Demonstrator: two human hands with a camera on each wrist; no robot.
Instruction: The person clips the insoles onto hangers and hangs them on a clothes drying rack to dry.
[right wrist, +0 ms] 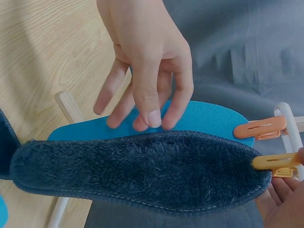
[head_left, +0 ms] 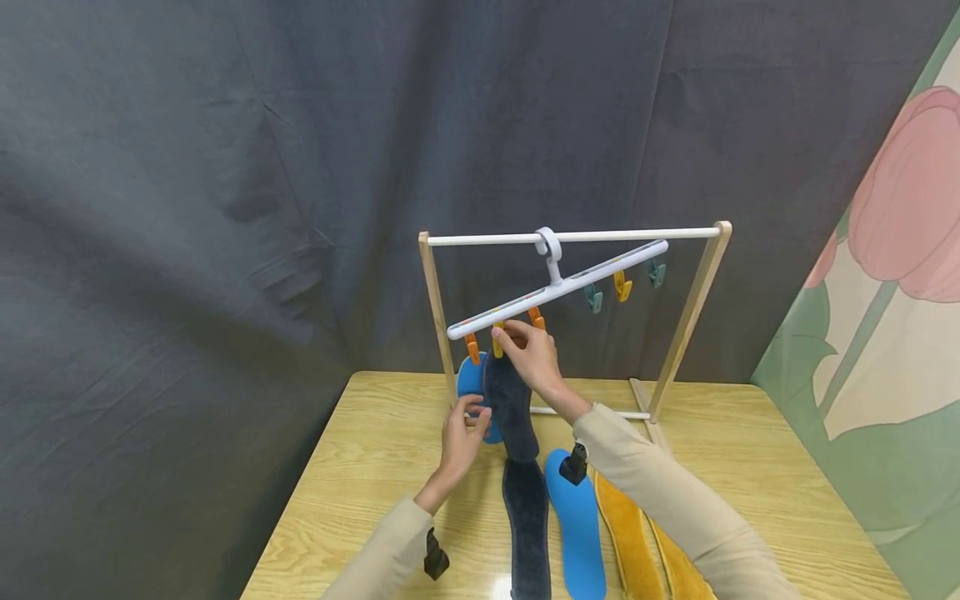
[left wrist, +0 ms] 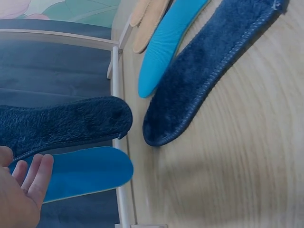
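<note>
A fuzzy dark navy insole [head_left: 512, 408] hangs toe-up from a yellow clip [right wrist: 275, 161] at the low left end of a white clip hanger [head_left: 517, 308]. My right hand [head_left: 536, 358] pinches that clip, with some fingers behind the insole's top end. Beside it a blue insole [right wrist: 204, 116] hangs from an orange clip [right wrist: 260, 128]. My left hand [head_left: 459, 437] is at the blue insole with its fingers loosely bent, the fingertips over its face close to the navy insole's edge. The two insoles overlap in the right wrist view.
The hanger tilts, its hook [head_left: 549, 243] over the top bar of a wooden rack [head_left: 693, 321]. Another orange clip [head_left: 536, 317], a yellow one [head_left: 622, 287] and two teal clips hang from it. Another navy insole [head_left: 527, 529], a blue insole [head_left: 577, 525] and two orange-yellow insoles [head_left: 633, 542] lie on the table.
</note>
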